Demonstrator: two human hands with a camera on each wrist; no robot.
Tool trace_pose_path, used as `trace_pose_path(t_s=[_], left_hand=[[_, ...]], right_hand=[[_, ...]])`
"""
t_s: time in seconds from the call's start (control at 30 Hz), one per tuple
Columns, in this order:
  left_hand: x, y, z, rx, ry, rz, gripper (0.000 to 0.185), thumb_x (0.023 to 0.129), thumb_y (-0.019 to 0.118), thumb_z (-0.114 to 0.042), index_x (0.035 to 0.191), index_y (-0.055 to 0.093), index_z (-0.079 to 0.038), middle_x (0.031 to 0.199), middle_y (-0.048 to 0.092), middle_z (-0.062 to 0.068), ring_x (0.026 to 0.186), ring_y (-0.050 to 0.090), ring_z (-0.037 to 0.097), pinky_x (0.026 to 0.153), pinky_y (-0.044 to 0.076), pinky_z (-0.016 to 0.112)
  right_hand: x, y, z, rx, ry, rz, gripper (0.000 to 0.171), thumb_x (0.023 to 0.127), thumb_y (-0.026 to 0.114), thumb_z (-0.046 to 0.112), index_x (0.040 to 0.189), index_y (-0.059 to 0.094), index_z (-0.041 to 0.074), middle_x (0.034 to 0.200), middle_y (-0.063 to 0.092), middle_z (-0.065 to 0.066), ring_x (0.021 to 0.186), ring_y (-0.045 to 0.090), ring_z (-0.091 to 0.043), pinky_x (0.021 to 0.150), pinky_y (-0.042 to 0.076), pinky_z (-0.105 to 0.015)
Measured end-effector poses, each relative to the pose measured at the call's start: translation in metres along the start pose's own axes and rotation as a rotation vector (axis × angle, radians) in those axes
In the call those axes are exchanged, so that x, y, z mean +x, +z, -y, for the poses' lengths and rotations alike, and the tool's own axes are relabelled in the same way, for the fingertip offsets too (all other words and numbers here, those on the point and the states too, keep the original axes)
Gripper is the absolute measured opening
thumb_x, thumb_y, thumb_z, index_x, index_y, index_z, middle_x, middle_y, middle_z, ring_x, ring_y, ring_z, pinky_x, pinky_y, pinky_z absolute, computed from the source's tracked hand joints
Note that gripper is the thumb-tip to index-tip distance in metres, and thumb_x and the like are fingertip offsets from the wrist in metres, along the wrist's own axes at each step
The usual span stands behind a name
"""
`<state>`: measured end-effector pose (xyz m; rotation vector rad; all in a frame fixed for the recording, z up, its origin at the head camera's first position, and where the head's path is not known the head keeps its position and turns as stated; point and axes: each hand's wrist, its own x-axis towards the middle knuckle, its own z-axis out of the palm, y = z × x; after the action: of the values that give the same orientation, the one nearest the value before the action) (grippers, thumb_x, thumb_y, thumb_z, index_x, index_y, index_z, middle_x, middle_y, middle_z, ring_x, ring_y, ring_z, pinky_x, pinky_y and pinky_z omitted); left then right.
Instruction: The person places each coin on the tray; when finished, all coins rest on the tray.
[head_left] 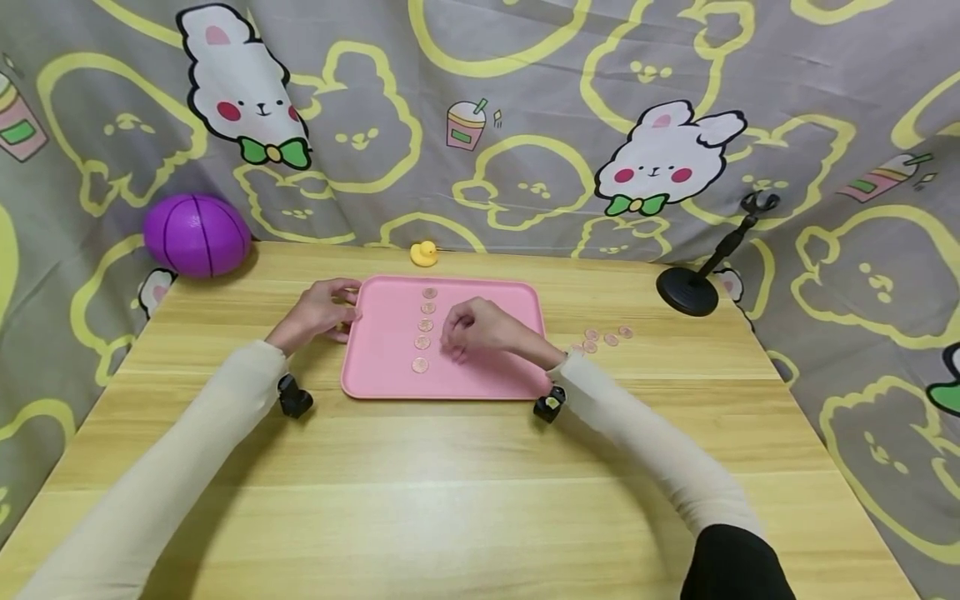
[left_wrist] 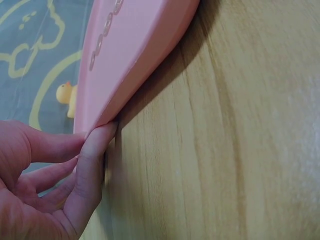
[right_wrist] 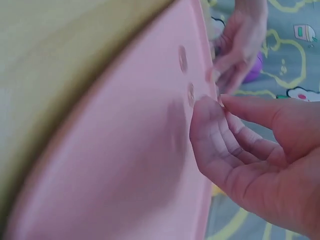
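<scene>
A pink tray (head_left: 382,333) lies on the wooden table, with several small round pinkish coins (head_left: 422,342) in a column down its left half. My left hand (head_left: 348,312) holds the tray's left rim (left_wrist: 135,55) between thumb and fingertips (left_wrist: 102,137). My right hand (head_left: 453,346) hovers low over the tray (right_wrist: 125,165) just right of the coin column (right_wrist: 190,94). Its fingers are curled, and thumb and forefinger are pinched together (right_wrist: 220,100), seemingly on a coin that is mostly hidden.
More loose coins (head_left: 607,337) lie on the table right of the tray. A yellow toy duck (head_left: 423,253) sits behind the tray, a purple ball (head_left: 197,235) at the back left, and a black stand (head_left: 690,292) at the back right. Cartoon-print cloth surrounds the table.
</scene>
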<state>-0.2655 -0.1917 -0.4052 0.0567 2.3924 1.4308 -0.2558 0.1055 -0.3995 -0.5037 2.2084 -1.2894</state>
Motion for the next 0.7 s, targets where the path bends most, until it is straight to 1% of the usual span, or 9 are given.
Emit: trace_pose_path(t_s=[0.1, 0.17, 0.27, 0.37, 0.43, 0.6, 0.7], left_hand=[[0.0, 0.0, 0.001, -0.004, 0.004, -0.001, 0.067, 0.098, 0.059, 0.005, 0.159, 0.032, 0.007, 0.143, 0.047, 0.033, 0.083, 0.066, 0.017, 0.066, 0.068, 0.031], [0.001, 0.0, 0.002, -0.006, 0.007, 0.0, 0.067, 0.098, 0.059, 0.005, 0.159, 0.032, 0.007, 0.143, 0.047, 0.033, 0.083, 0.066, 0.017, 0.066, 0.068, 0.031], [0.001, 0.0, 0.002, -0.009, 0.012, 0.003, 0.068, 0.097, 0.059, 0.005, 0.159, 0.031, 0.008, 0.142, 0.046, 0.033, 0.082, 0.066, 0.016, 0.066, 0.068, 0.032], [0.002, 0.0, 0.002, -0.009, 0.013, 0.004, 0.068, 0.097, 0.059, 0.005, 0.159, 0.031, 0.008, 0.142, 0.046, 0.033, 0.081, 0.066, 0.015, 0.066, 0.068, 0.032], [0.002, 0.0, 0.002, -0.006, 0.011, 0.004, 0.068, 0.098, 0.059, 0.005, 0.159, 0.031, 0.008, 0.143, 0.046, 0.033, 0.081, 0.066, 0.015, 0.066, 0.068, 0.032], [0.002, -0.001, 0.001, -0.005, 0.006, 0.01, 0.068, 0.098, 0.059, 0.004, 0.16, 0.03, 0.008, 0.144, 0.045, 0.033, 0.082, 0.066, 0.016, 0.066, 0.068, 0.032], [0.001, -0.001, 0.002, -0.007, 0.003, 0.013, 0.068, 0.099, 0.059, 0.004, 0.16, 0.029, 0.007, 0.145, 0.044, 0.033, 0.083, 0.066, 0.017, 0.065, 0.068, 0.032]], right_hand=[[-0.005, -0.012, -0.002, -0.058, -0.035, -0.029, 0.006, 0.094, 0.069, -0.007, 0.099, 0.071, -0.007, 0.09, 0.074, -0.018, 0.076, 0.073, -0.028, 0.073, 0.068, -0.037], [-0.008, -0.019, -0.004, -0.097, -0.068, -0.047, 0.006, 0.093, 0.07, -0.007, 0.099, 0.071, -0.007, 0.089, 0.073, -0.016, 0.076, 0.071, -0.026, 0.072, 0.065, -0.033], [-0.013, -0.028, -0.008, -0.147, -0.112, -0.08, 0.007, 0.092, 0.071, -0.006, 0.099, 0.072, -0.007, 0.088, 0.072, -0.013, 0.075, 0.065, -0.016, 0.069, 0.058, -0.022], [-0.018, -0.036, -0.012, -0.157, -0.125, -0.1, 0.008, 0.091, 0.072, -0.006, 0.099, 0.072, -0.008, 0.088, 0.072, -0.011, 0.076, 0.061, -0.01, 0.069, 0.052, -0.017], [-0.02, -0.043, -0.015, -0.156, -0.128, -0.105, 0.009, 0.091, 0.073, -0.005, 0.1, 0.072, -0.007, 0.091, 0.073, -0.011, 0.078, 0.061, -0.008, 0.072, 0.053, -0.017], [-0.026, -0.061, -0.025, -0.172, -0.134, -0.107, 0.011, 0.093, 0.073, -0.002, 0.104, 0.072, -0.005, 0.098, 0.073, -0.011, 0.086, 0.062, -0.013, 0.08, 0.053, -0.02], [-0.032, -0.071, -0.029, -0.179, -0.134, -0.111, 0.011, 0.095, 0.071, -0.001, 0.105, 0.072, -0.005, 0.098, 0.071, -0.011, 0.086, 0.061, -0.014, 0.079, 0.052, -0.02]])
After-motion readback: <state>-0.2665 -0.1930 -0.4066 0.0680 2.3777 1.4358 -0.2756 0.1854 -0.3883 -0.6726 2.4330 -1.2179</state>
